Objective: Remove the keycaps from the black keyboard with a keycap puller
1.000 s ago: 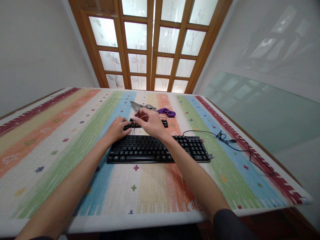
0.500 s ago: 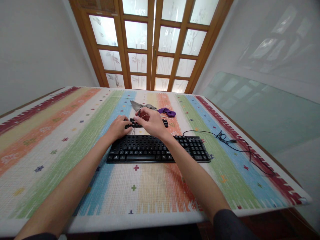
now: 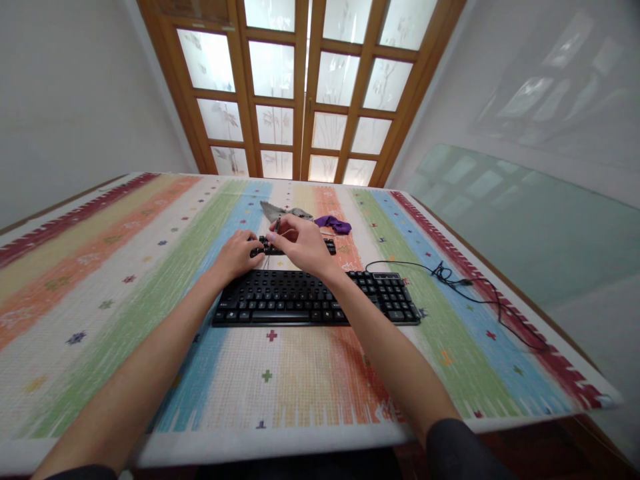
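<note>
Over the last second, the left hand (image 3: 241, 255) has shifted slightly at the left end of a row of black keys (image 3: 331, 247), while the right hand (image 3: 304, 245) has hardly moved. That row lies just beyond the keyboard (image 3: 300, 300), partly hidden by both hands. The right hand pinches a small dark piece (image 3: 278, 225) between thumb and finger, too small to identify; the left has its fingers bent at the keys, though I cannot tell whether it grips them. A grey cloth (image 3: 273, 211) and a purple cloth (image 3: 334, 225) lie behind, and a tangled cable (image 3: 442, 273) trails right across the striped tablecloth (image 3: 115, 293).
</note>
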A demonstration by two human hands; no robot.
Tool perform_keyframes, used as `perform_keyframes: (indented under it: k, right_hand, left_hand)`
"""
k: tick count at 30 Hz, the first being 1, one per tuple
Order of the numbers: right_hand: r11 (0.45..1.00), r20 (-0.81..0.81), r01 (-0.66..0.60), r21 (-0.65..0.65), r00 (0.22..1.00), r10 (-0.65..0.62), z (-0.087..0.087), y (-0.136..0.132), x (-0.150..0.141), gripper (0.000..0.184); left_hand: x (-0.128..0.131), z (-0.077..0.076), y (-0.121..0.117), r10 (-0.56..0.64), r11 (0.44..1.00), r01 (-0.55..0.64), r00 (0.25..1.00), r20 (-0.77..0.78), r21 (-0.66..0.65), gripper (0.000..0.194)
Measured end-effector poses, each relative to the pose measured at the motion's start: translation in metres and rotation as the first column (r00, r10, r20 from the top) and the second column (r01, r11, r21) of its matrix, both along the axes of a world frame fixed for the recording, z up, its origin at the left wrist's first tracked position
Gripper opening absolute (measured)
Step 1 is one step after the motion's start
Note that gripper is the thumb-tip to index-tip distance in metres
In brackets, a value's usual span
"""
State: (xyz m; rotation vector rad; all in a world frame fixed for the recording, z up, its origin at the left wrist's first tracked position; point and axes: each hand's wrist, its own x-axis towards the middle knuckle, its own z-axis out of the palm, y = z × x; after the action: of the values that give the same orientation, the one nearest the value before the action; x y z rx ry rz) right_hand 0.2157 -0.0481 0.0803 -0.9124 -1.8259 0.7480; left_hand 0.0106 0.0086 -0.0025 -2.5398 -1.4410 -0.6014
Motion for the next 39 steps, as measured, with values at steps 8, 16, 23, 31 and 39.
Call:
perform_keyframes:
  k: [8,16,23,31,39]
  right_hand:
    - [1.000,-0.016,-0.004,0.009,1.000,0.004,0.001,-0.001,0.000,0.010]
    - [1.000,0.001,0.006,0.013,1.000,-0.006,-0.002,0.002,0.000,0.010]
    - [0.999,0.004,0.031,0.020,1.000,-0.031,-0.002,0.002,0.000,0.008]
    - [0.999,0.073,-0.030,0.021,0.997,0.029,-0.011,-0.005,-0.013,0.011]
    - [0.995,0.223,-0.101,0.025,0.971,0.093,-0.014,-0.018,-0.023,0.012]
  left_hand:
    - [0.001,0.000,0.001,0.011,1.000,-0.012,1.000,0.022,0.006,0.024]
    - [0.002,-0.002,-0.001,0.006,1.000,-0.006,0.998,0.062,-0.001,0.023]
    - [-0.005,0.004,-0.013,-0.002,1.000,0.000,0.997,0.083,0.024,0.026]
    - [-0.019,0.023,-0.049,0.059,0.996,-0.075,0.961,0.269,0.053,0.025]
    - [-0.022,0.026,-0.082,-0.020,0.995,0.058,0.915,0.404,-0.083,0.023]
